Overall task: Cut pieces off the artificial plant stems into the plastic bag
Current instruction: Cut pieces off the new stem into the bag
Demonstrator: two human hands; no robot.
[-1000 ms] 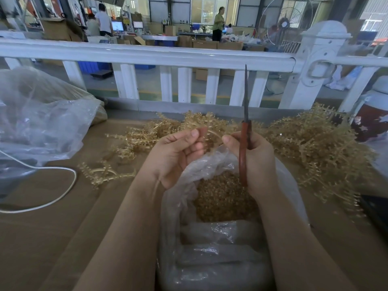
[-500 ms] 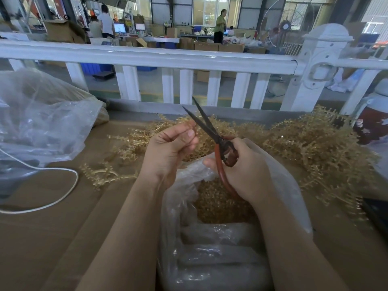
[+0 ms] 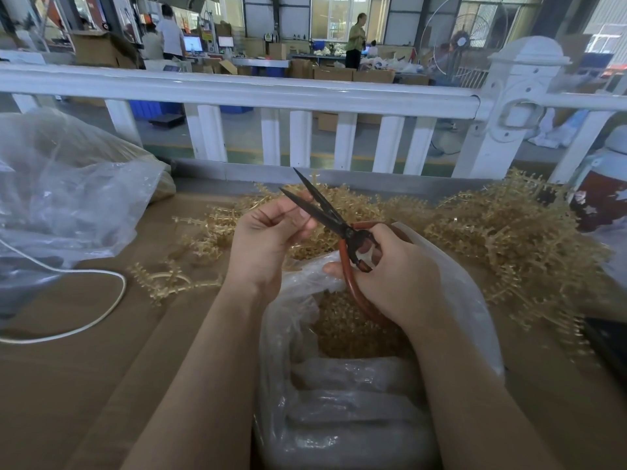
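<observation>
Right hand (image 3: pixel 393 276) grips one scissors (image 3: pixel 325 215), blades apart; left hand (image 3: pixel 268 242) pinches one thin stem above plastic bag (image 3: pixel 468 300).

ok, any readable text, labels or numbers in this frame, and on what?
None can be read.
Monitors in the background: content too blurred.
Cardboard boxes: no legible print.
Red container at the right edge: star shapes only, no words.
Scissors: no visible marking.
</observation>
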